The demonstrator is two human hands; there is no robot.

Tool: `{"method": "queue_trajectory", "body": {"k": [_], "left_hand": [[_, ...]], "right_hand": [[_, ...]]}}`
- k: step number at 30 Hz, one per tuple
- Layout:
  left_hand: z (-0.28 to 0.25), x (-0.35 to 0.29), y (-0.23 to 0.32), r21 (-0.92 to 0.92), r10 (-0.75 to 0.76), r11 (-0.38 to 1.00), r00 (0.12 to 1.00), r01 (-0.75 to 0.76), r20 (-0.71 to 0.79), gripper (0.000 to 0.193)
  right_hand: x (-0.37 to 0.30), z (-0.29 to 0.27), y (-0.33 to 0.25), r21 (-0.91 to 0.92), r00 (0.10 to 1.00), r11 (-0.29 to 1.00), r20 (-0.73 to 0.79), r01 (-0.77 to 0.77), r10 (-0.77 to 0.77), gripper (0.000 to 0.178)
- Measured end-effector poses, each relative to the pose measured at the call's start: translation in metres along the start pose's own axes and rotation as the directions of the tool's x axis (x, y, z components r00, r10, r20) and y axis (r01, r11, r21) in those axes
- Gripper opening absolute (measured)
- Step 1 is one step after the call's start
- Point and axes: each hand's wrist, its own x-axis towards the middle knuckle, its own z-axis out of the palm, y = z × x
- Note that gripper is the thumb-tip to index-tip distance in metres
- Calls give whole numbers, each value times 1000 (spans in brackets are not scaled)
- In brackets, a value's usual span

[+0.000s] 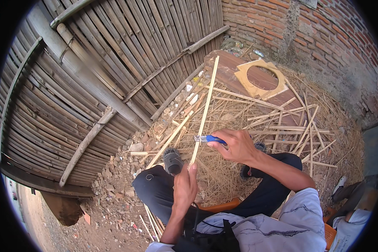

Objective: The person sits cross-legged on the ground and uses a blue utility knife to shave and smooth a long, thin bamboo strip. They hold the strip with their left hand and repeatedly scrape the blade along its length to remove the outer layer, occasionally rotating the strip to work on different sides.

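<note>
My left hand is closed around the near end of a long pale bamboo strip, which points up and away toward the wooden board. My right hand grips a utility knife with a blue handle. The knife's tip end lies against the strip, a little beyond my left hand. Whether the blade cuts into the strip is too small to tell. Beneath, the ground is covered with thin bamboo shavings.
Several cut strips lie scattered at the right. A brown board bears a yellowish panel with a round hole. A bamboo fence stands left, a brick wall back right. Another person sits at the right edge.
</note>
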Motion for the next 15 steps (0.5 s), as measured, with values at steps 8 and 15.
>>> {"method": "queue_trajectory", "body": {"k": [8,15], "left_hand": [[-5,-17,-13,-18,-81,996,993,83,88,44],[-10,-32,-40,19,-103,995,981,101,167,45]], "right_hand": [[25,-11,43,-121,991,984,-2,-132,133,34],[57,-42,111,-187,888,869,-150,-458,435,44]]}}
